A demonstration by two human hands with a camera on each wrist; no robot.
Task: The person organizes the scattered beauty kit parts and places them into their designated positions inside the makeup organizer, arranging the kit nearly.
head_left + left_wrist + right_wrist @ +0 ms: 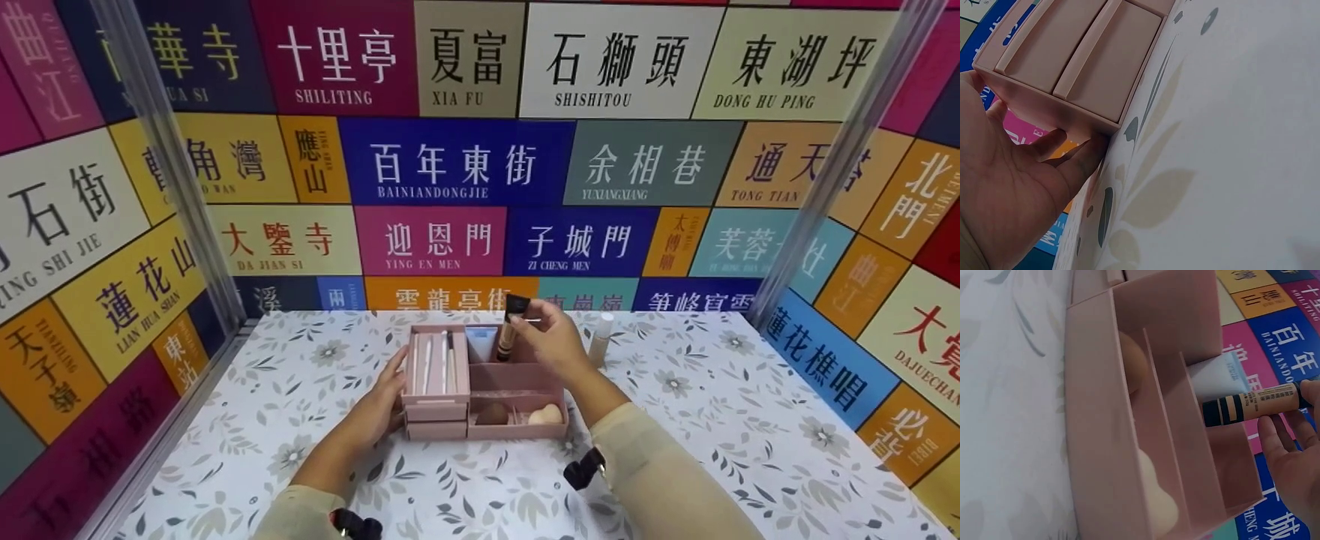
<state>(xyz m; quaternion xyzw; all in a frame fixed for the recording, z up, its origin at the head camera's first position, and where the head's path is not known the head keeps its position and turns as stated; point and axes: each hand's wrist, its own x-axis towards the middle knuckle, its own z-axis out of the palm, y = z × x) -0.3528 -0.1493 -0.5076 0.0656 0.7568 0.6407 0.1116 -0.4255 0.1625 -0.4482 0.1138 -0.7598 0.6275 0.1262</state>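
Observation:
A pink cosmetics organizer point(517, 431) stands on the table, with two drawers visible at its left front. My left hand point(382, 401) rests against its left side wall; in the left wrist view the fingers point(1081, 163) touch the wall. Above the back right compartment, my right hand point(555, 339) pinches a beige cosmetic tube point(1261, 404) with black ends. The tube's lower end overlaps that compartment, beside a white and light-blue tube point(1216, 377) standing inside. A brown makeup sponge point(493, 413) and a cream one point(546, 415) lie in the front compartments.
Slender brushes point(427, 364) lie in the organizer's top left tray. A small bottle with a white cap point(602, 337) stands behind my right forearm. The table point(300, 397) has a leaf-patterned cover, with sign-printed walls point(457, 161) around its back and sides.

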